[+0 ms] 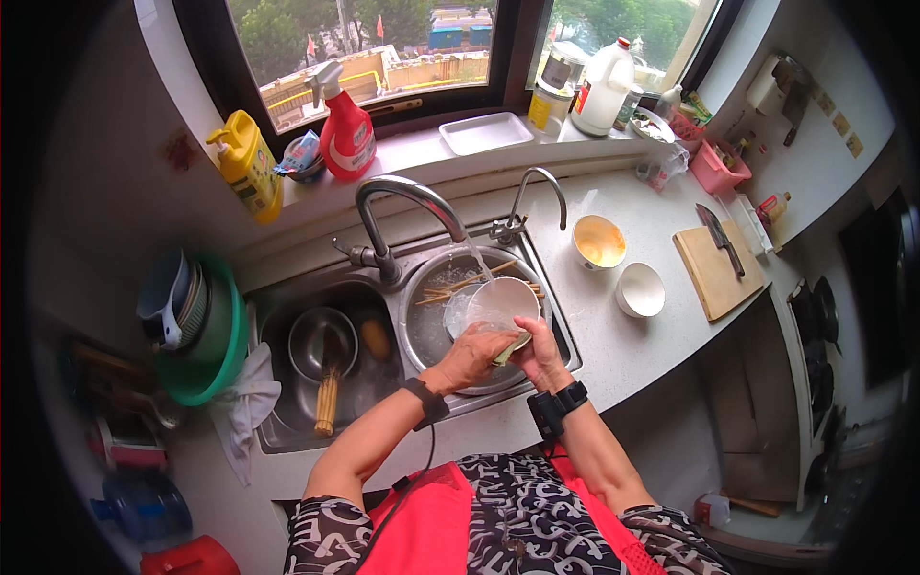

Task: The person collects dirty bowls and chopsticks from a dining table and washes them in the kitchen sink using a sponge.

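Note:
Water runs from the tall chrome faucet [413, 187] into a white bowl [507, 302] tilted over the right sink basin. My right hand [540, 352] grips the bowl near its rim, thumb uppermost. Beside it, my left hand [471, 356] lies against the bowl's near side. A greenish scrubbing cloth [512, 350] pokes out between the two hands, seemingly under my left fingers. Below the bowl, a round metal basin [424, 341] sits in the sink with water in it. Several wooden chopsticks [460, 286] lie there, and another dish is partly hidden by the bowl.
The left sink holds a steel bowl [309, 345], a bamboo brush [327, 402] and a brownish oval object [375, 340]. Right on the counter stand an orange-stained bowl [599, 241], a white bowl [640, 290] and a cutting board [708, 277] with a knife [720, 237]. A green tub [233, 345] stands left.

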{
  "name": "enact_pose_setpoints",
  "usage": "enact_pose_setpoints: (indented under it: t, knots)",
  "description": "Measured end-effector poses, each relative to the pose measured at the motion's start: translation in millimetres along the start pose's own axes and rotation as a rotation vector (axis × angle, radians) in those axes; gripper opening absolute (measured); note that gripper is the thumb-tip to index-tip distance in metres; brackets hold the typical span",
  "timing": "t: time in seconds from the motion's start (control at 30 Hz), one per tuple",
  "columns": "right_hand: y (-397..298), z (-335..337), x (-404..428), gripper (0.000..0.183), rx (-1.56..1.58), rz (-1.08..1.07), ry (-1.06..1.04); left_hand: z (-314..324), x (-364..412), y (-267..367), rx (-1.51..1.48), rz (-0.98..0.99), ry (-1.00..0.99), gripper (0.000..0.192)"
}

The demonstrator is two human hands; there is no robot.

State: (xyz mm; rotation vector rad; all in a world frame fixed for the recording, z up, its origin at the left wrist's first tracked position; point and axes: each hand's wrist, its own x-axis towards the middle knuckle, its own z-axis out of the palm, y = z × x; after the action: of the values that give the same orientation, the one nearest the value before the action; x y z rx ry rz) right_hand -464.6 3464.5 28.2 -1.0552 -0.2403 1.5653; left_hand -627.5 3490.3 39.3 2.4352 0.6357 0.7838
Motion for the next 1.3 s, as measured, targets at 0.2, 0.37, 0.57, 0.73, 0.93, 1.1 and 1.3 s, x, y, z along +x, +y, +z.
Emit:
enact_pose_setpoints:
  t: [0.2, 0.37, 0.57, 0.73, 0.93, 1.1, 1.3]
  knots:
    - [-5.8, 29.9, -18.5, 0.039, -0.080, 0.050, 0.079, 3.9, -4.1, -12.8, -0.007, -0.182, -0.112, 0.034]
    - [13.6, -6.8, 12.2, 0.047, 0.060, 0.009, 0.030, 19.9, 0.7, 3.2, -0.196, -0.088, 0.051, 0.040]
    - [-2.3, 12.0, -6.3, 0.038, 0.008, 0.135, 0.016, -0.9, -14.3, -30.3, 0.148, 0.019, -0.087, 0.035]
    - [15.5, 6.8, 6.0, 0.044, 0.056, -0.001, 0.011, 18.3, 6.5, 6.5, -0.127, -0.267, 0.007, 0.037]
    - [-0.2, 13.3, -10.3, 0.045, 0.094, 0.148, -0.054, -3.8, -13.3, -27.3, 0.232, 0.063, -0.102, 0.033]
    - [14.4, 16.1, -4.9, 0.042, 0.007, 0.085, 0.027, 2.5, -4.1, -14.0, -0.081, -0.091, -0.085, 0.036]
    - [20.2, -13.3, 13.4, 0.046, 0.077, 0.095, -0.024, 16.1, -1.1, 4.6, -0.202, -0.045, 0.072, 0.039]
